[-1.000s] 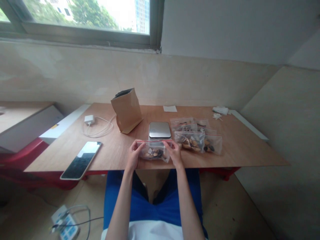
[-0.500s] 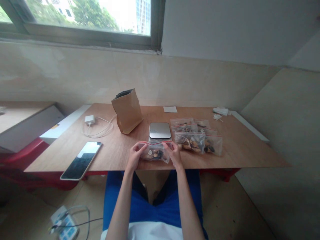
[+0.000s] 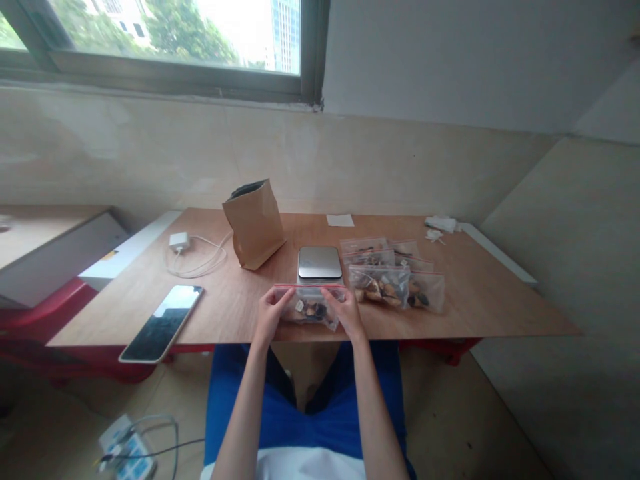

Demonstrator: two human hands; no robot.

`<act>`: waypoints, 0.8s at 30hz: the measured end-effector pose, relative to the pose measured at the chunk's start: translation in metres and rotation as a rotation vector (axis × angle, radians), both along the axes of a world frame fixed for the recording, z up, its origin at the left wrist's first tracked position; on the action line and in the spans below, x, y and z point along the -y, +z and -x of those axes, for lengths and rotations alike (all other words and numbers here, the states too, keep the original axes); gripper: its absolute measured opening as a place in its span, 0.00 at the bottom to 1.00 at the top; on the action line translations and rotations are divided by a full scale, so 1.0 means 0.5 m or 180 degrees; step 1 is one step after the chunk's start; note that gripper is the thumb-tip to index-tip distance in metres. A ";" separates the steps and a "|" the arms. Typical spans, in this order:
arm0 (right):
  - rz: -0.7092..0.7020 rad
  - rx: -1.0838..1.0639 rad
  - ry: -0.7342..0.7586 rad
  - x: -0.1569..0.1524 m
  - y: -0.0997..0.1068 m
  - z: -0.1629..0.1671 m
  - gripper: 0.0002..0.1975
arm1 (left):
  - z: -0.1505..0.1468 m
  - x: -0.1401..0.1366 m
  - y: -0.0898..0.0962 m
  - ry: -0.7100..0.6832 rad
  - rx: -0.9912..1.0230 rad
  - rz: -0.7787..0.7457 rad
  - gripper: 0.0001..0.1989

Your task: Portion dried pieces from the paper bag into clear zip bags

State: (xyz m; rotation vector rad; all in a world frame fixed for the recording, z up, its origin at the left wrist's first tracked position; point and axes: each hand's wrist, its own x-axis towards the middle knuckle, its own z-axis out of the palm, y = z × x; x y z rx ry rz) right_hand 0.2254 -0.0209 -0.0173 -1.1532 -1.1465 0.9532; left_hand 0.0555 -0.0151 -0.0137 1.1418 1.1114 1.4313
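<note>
clear plastic bag point(image 3: 309, 313), red strip along its top, held by the mouth between both hands above the near side of the table point(image 3: 493, 303). contents: dark and tan pieces, one small white packet. whether its base touches the wood: cannot tell.

left hand point(image 3: 270, 312): narrow pinch near the strip's left end, thumb on the near face, fingers curled, mostly hidden behind. right hand point(image 3: 347, 309): matching pinch toward the right end, thumb tip angled inward. both grips closed on the bag; strip nearly straight and level between them. bare forearms reach forward over the lap, converging slightly toward the grip.

around the grip: scale point(image 3: 320, 263) just beyond, silver top, front part behind the bag. right of and beyond the right hand, a cluster of filled bags point(image 3: 381, 288), red strips also. beyond and left, paper bag point(image 3: 257, 230), upright, mouth open. well left of the left hand, phone point(image 3: 163, 325), its near end past the table edge; beyond it, white charger point(image 3: 179, 241) with looped cable point(image 3: 200, 274).
</note>
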 end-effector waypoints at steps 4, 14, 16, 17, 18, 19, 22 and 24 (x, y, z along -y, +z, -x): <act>-0.0054 -0.0007 -0.0044 0.003 0.006 0.001 0.09 | -0.002 0.004 0.008 0.0049 -0.0124 -0.0022 0.11; -0.0081 0.0058 -0.0186 0.002 0.008 0.001 0.08 | -0.001 0.005 0.005 0.0051 -0.0168 -0.0070 0.11; -0.0140 0.0101 -0.0200 0.002 0.008 0.001 0.08 | -0.001 0.003 0.001 0.0040 -0.0205 -0.0088 0.11; -0.0164 0.0129 -0.0195 0.002 0.007 0.001 0.08 | -0.001 0.003 0.000 0.0038 -0.0223 -0.0095 0.11; -0.0184 0.0158 -0.0188 0.001 0.005 0.000 0.08 | -0.001 0.003 -0.002 0.0043 -0.0231 -0.0099 0.11; -0.0203 0.0188 -0.0182 0.001 0.004 0.000 0.08 | -0.001 0.002 -0.003 0.0050 -0.0229 -0.0095 0.11; -0.0244 0.0247 -0.0181 0.000 -0.002 -0.001 0.08 | 0.000 0.003 -0.006 0.0032 -0.0218 -0.0068 0.11; -0.0228 0.0236 -0.0155 0.000 -0.004 -0.002 0.08 | 0.001 0.003 -0.006 -0.0002 -0.0251 -0.0077 0.12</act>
